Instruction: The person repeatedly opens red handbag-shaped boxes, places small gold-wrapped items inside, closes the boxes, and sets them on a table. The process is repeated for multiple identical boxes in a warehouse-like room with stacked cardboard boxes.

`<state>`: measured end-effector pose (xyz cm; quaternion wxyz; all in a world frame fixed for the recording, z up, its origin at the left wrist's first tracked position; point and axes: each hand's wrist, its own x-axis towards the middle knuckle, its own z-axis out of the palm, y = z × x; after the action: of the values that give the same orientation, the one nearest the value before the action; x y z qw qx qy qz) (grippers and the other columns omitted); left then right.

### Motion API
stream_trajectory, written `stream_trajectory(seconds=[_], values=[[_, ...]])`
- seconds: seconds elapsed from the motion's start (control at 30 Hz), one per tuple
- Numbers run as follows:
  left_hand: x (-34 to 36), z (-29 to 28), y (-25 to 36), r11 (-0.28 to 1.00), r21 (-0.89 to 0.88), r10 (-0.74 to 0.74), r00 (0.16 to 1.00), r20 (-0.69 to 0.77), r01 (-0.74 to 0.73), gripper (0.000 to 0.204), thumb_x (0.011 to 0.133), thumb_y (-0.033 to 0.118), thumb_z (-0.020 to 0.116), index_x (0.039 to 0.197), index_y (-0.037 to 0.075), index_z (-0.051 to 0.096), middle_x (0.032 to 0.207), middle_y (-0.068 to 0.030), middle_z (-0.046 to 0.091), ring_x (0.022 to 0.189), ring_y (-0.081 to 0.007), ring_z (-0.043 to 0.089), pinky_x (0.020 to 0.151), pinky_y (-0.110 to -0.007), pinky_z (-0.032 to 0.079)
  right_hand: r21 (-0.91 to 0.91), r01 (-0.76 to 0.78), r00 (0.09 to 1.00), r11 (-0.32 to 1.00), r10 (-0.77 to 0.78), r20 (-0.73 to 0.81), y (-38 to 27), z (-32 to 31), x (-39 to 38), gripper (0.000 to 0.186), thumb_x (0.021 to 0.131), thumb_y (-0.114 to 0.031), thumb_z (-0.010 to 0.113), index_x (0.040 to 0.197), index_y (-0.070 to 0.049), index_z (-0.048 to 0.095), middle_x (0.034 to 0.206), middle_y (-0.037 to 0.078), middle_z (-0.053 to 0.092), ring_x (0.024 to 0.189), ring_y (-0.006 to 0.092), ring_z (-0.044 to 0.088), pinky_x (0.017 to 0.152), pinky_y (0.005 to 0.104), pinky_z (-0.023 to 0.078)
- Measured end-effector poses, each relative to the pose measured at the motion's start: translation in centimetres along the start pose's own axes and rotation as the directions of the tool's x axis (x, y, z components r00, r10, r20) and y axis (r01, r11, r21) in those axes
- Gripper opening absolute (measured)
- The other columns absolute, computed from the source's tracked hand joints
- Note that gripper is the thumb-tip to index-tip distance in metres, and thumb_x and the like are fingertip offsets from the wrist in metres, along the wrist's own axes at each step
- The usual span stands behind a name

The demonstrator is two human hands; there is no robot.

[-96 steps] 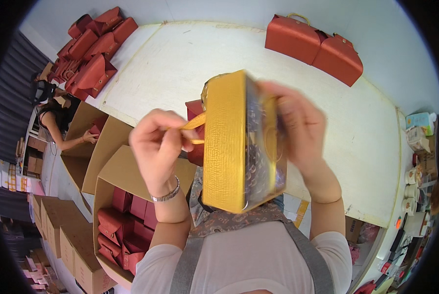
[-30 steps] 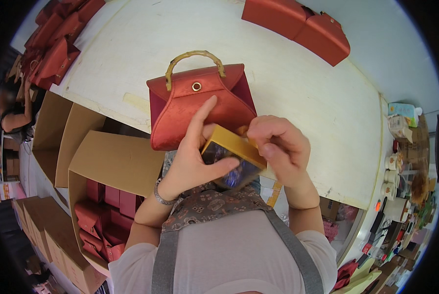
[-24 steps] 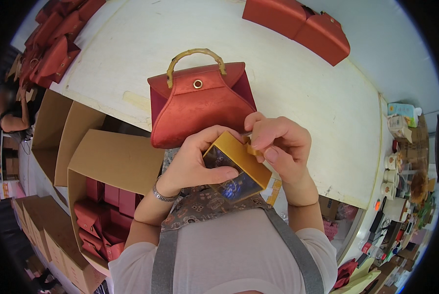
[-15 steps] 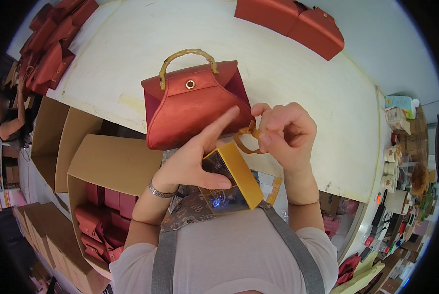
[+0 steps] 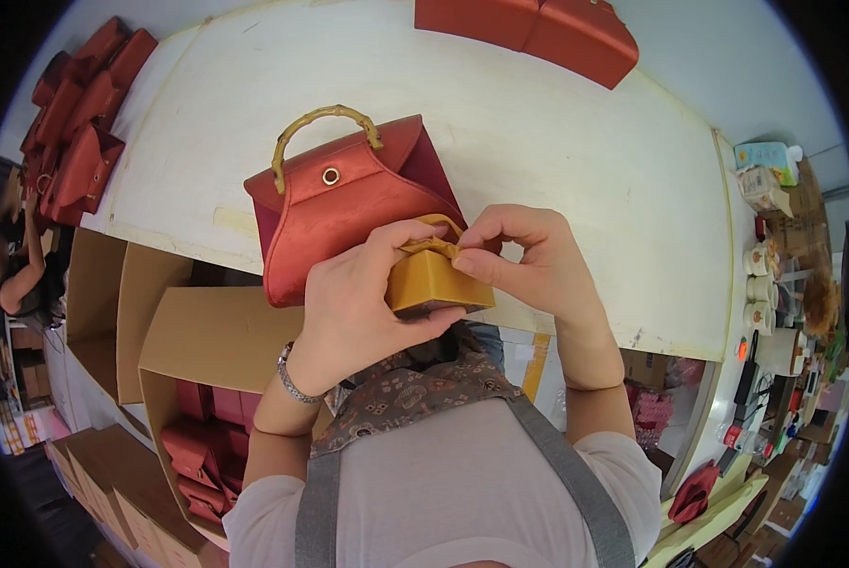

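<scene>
My left hand (image 5: 353, 308) is wrapped round a small gold box (image 5: 440, 284), its thumb along the lower edge and its fingers by the top. A golden ribbon (image 5: 431, 246) with a knot or bow lies at the top of the box. My right hand (image 5: 528, 254) pinches the ribbon between thumb and forefinger. Just beyond my hands a red handbag (image 5: 348, 213) with a bamboo handle (image 5: 322, 115) and a round metal eyelet lies on the white table (image 5: 576, 161).
Red bags are piled at the far left (image 5: 83, 123), and more red boxes (image 5: 528, 28) lie at the far edge. An open carton (image 5: 216, 331) with red bags stands left of me. Another person's arm (image 5: 28, 260) shows at the left rim. Jars (image 5: 757, 289) line the right side.
The gold box has tilted, so its gold side faces up more and its dark printed side is mostly hidden. My right hand has brought the ribbon against the box top.
</scene>
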<state>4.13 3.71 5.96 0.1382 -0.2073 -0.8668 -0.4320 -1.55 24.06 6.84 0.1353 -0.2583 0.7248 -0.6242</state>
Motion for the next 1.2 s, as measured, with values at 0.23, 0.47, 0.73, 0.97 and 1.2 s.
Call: stream_trajectory(seconds=[0.23, 0.47, 0.73, 0.97, 1.2], values=[[-0.7, 0.5, -0.9, 0.827, -0.484, -0.312, 0.95, 0.029, 0.287, 0.104, 0.076, 0.026, 0.079, 0.147, 0.004, 0.007, 0.1, -0.0123, 0.067, 0.094, -0.0241, 0.066, 0.083, -0.032, 0.05, 0.014, 0.215, 0.964, 0.977, -0.21, -0.163, -0.6, 1.6, 0.6, 0.008, 0.078, -0.008, 0.074, 0.082, -0.005, 0.067, 0.071, 0.001, 0.063, 0.064, 0.0098, 0.056, 0.067, 0.0256, 0.044], [-1.1, -0.4, -1.2, 0.889, -0.312, -0.338, 0.94, 0.048, 0.335, 0.102, 0.077, 0.029, 0.079, 0.147, 0.005, 0.009, 0.104, -0.014, 0.063, 0.096, -0.0248, 0.064, 0.084, -0.033, 0.049, -0.44, 0.33, 0.926, 0.835, -0.377, -0.021, -1.6, 2.2, 0.8, 0.014, 0.072, -0.011, 0.076, 0.073, -0.011, 0.062, 0.068, -0.003, 0.061, 0.057, 0.0145, 0.057, 0.072, 0.0292, 0.04], [-0.6, -1.3, -1.2, 0.654, -0.688, -0.347, 0.933, 0.097, 0.314, 0.095, 0.077, 0.012, 0.079, 0.147, 0.008, 0.014, 0.094, -0.0099, 0.062, 0.087, -0.0161, 0.061, 0.079, -0.028, 0.047, -0.398, 0.211, 0.974, 0.893, -0.158, 0.162, -1.6, 0.6, 0.9, 0.029, 0.066, -0.03, 0.083, 0.074, -0.014, 0.062, 0.071, -0.006, 0.061, 0.063, 0.0133, 0.056, 0.079, 0.031, 0.037], [-0.2, -4.1, -0.9, 0.504, -0.785, -0.288, 0.927, 0.242, 0.361, 0.106, 0.058, 0.015, 0.089, 0.144, 0.007, 0.027, 0.078, -0.0035, 0.06, 0.07, -0.0083, 0.056, 0.064, -0.019, 0.038, -0.05, 0.635, 0.728, 0.77, -0.576, 0.372, 0.7, 0.1, 1.6, 0.032, 0.06, -0.036, 0.087, 0.072, -0.018, 0.063, 0.087, -0.007, 0.065, 0.086, 0.02, 0.044, 0.076, 0.0326, 0.035], [0.6, -5.1, -0.7, 0.496, -0.805, -0.265, 0.94, 0.217, 0.326, 0.107, 0.054, 0.022, 0.091, 0.141, 0.004, 0.032, 0.072, -0.0005, 0.057, 0.064, -0.0064, 0.052, 0.058, -0.018, 0.034, -0.125, 0.734, 0.669, 0.668, -0.678, 0.304, 2.3, 2.2, 1.6, 0.025, 0.062, -0.015, 0.084, 0.076, -0.014, 0.063, 0.098, -0.004, 0.066, 0.083, 0.0223, 0.049, 0.073, 0.0332, 0.041]])
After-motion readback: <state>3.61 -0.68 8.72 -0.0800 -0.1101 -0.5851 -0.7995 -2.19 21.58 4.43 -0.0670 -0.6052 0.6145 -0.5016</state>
